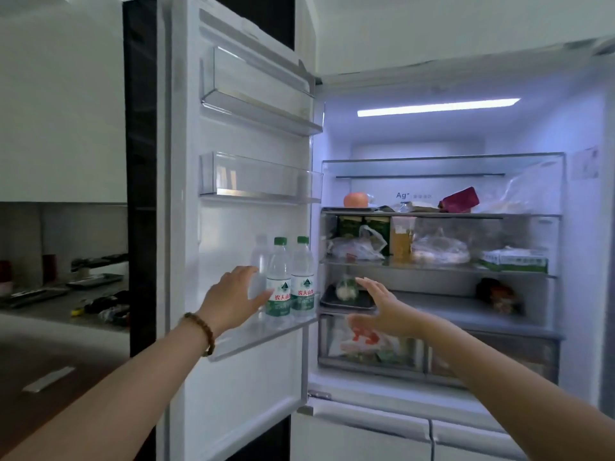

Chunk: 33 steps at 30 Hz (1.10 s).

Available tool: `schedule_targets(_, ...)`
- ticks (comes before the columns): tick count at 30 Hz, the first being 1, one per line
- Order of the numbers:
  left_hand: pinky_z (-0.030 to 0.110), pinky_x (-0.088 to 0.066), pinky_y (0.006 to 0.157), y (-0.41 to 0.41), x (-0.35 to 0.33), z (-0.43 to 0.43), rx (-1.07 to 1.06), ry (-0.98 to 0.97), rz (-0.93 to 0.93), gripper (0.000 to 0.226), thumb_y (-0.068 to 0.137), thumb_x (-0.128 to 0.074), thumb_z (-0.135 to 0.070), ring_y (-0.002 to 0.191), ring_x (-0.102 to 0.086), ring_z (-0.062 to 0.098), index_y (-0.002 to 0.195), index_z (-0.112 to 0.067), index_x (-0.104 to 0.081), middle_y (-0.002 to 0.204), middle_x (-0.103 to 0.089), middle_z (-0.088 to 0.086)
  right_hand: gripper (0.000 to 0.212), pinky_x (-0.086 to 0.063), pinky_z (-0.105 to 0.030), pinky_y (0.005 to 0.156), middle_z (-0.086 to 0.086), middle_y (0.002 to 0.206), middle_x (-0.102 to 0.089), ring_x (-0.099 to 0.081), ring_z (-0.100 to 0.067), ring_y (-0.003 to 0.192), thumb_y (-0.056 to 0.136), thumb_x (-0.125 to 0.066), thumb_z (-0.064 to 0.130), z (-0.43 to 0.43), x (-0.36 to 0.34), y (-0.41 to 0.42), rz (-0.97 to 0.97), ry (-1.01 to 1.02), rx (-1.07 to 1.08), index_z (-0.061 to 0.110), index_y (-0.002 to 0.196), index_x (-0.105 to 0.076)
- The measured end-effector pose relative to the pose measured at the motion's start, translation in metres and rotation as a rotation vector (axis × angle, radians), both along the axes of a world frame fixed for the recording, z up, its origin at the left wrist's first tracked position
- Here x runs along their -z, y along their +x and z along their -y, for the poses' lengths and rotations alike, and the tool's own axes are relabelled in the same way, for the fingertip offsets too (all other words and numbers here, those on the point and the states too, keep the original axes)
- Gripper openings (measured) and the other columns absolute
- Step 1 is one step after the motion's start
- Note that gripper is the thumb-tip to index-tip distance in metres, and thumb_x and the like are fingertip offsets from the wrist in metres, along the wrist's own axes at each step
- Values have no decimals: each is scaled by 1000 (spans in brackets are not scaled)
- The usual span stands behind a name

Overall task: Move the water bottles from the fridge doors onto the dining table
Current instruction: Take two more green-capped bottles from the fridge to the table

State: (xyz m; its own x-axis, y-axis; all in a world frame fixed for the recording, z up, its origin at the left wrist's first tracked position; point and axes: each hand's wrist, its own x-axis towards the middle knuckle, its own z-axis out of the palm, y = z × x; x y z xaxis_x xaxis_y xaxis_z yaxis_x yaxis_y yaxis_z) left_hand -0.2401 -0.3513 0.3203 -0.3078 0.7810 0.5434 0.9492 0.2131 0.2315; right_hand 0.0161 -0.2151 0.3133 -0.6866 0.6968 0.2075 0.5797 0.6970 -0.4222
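The fridge door (229, 227) stands swung open at the centre left of the frame. Three water bottles stand upright in a row on its lowest door shelf (263, 339): a pale bottle (260, 257) with no visible label nearest the frame's left, then a middle bottle (279, 284) and a third bottle (303, 281) just beside it, both green-capped with green and red labels (the two labelled ones appear to touch).

The left hand (233, 299), a bead bracelet (203, 331) on its wrist, is open with fingers spread in front of the pale bottle's lower half, its thumb reaching toward the middle bottle; whether it touches either cannot be told. The right hand (379, 311) is open too, fingers straight, holding nothing, just right of the door shelf, in front of a dark tray (346, 304) inside the lit fridge.

At the far left, a grey counter (50, 311) carries dark utensils.
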Motion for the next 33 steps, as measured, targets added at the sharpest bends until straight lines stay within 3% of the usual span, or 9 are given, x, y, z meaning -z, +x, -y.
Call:
schedule_targets(8, 39, -35, 105, -31, -6, -94, -154, -30, -121, 77, 86, -38, -65, 134, -34, 26, 145, -18, -22, 152, -29, 4, 91, -14, -43, 118, 6, 159, 1, -5, -21, 146, 80, -52, 63, -79, -21, -65, 14, 199, -85, 30, 149, -3)
schedule_targets(14, 43, -32, 109, -46, 2, -137, -215, 30, -101, 85, 82, -34, -71, 135, -33, 28, 146, -18, -19, 153, -29, 6, 84, -19, -44, 117, 2, 159, -9, -17, -22, 144, 83, -52, 58, -131, -24, -109, -153, 93, -157, 28, 149, -9)
schedule_targets(18, 39, -39, 102, -43, 1, -167, -150, 212, 139, 75, 84, -38, -67, 127, -43, 24, 141, -19, -32, 143, -44, 4, 74, -34, -40, 110, -2, 151, -32, -36, -19, 135, 85, -51, 55, -167, -25, -144, -444, -54, -224, 20, 145, -27)
schedule_targets(20, 37, -43, 98, -41, 1, -182, -108, 337, 319, 67, 84, -40, -66, 121, -49, 18, 133, -21, -42, 137, -50, -1, 63, -41, -29, 100, 0, 140, -46, -45, -16, 127, 88, -50, 50, -183, -24, -161, -561, -111, -282, 17, 140, -37)
schedule_targets(23, 25, -42, 87, -38, 1, -202, -71, 469, 477, 48, 87, -43, -60, 110, -52, 8, 120, -26, -51, 124, -55, -10, 37, -42, -6, 75, 14, 108, -60, -57, -7, 107, 92, -52, 39, -203, -21, -181, -706, -175, -393, 21, 124, -54)
schedule_targets(26, 14, -37, 72, -34, -1, -218, -72, 575, 563, 28, 89, -49, -50, 97, -55, 2, 109, -32, -53, 109, -57, -15, 27, -42, 0, 66, 16, 96, -65, -62, -2, 91, 91, -55, 34, -220, -18, -201, -801, -256, -492, 20, 112, -63)
schedule_targets(28, 15, -40, 69, -32, -3, -227, -94, 596, 556, 20, 88, -52, -49, 91, -57, 1, 102, -35, -54, 105, -61, -14, 28, -42, 0, 62, 15, 91, -67, -60, 4, 84, 90, -55, 37, -226, -18, -209, -823, -363, -544, 16, 107, -67)
schedule_targets(30, 22, -48, 75, -32, -2, -233, -99, 620, 561, 19, 84, -52, -54, 93, -63, 7, 95, -39, -57, 104, -66, -12, 30, -45, -6, 63, 14, 90, -69, -60, 4, 83, 89, -54, 42, -230, -17, -213, -811, -475, -597, 18, 100, -69)
schedule_targets(33, 34, -53, 86, -29, 2, -238, -114, 695, 575, 31, 79, -50, -61, 92, -67, 11, 93, -36, -61, 97, -69, -12, 27, -50, -22, 81, 7, 94, -72, -66, -9, 91, 85, -57, 46, -233, -12, -221, -838, -584, -661, 23, 93, -69)
